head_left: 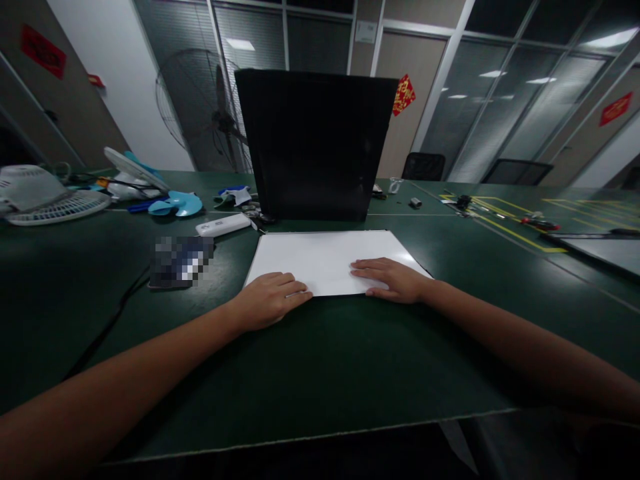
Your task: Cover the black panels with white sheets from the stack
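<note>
White paper sheet point(325, 257): flat on the green table point(320, 373), just before the upright black panel point(315, 147); no crease or mark shows. Left hand point(270, 300): on the near left corner; fingers half curled, nothing gripped. Right hand point(393, 280): on the near edge; fingers flat, extended, pressing, nothing grasped.

One white sheet of paper point(325, 260), two hands, the left hand point(270, 300) and right hand point(393, 280), one black upright panel point(315, 143), two office chairs point(423, 167) far right, one blue fan blade point(176, 204)
</note>
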Demonstrator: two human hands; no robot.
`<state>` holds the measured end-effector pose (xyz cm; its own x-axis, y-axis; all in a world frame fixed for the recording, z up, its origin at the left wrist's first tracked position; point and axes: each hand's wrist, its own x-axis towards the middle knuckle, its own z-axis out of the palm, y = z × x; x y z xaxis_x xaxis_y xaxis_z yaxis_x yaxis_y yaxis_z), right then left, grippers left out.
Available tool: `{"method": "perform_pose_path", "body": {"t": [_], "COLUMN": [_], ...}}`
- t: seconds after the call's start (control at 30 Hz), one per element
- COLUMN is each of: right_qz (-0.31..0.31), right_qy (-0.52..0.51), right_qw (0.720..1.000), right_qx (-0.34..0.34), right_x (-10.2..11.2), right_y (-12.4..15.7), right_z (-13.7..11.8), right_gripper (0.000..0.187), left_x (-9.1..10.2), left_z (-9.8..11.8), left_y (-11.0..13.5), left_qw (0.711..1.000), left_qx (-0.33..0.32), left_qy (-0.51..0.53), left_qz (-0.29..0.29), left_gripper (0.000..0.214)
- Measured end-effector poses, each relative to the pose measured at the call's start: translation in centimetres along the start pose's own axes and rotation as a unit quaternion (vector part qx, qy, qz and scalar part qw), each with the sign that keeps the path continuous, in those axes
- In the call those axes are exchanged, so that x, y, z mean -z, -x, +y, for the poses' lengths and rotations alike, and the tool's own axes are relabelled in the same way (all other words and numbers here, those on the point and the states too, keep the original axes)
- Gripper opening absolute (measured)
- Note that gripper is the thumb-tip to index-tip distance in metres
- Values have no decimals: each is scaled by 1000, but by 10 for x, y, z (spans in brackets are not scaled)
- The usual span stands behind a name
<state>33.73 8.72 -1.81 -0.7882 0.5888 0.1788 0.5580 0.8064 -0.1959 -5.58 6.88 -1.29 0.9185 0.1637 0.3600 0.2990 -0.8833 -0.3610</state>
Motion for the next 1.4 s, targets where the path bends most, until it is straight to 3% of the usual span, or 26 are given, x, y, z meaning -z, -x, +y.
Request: {"method": "perform_pose_path", "body": {"t": [1.4], "right_qz": [7], "right_qy": [-9], "right_qw": [1000], "right_qx": [-11], "right_x": [0], "right_y": [-1], "right_z": [-2], "right_gripper": [59], "left_x": [2], "left_z": [0], "left_y": [-1], "left_qw": [1000], "left_qx": [0], "left_qy": [10], "left_qz": [2], "left_gripper": [37]}}
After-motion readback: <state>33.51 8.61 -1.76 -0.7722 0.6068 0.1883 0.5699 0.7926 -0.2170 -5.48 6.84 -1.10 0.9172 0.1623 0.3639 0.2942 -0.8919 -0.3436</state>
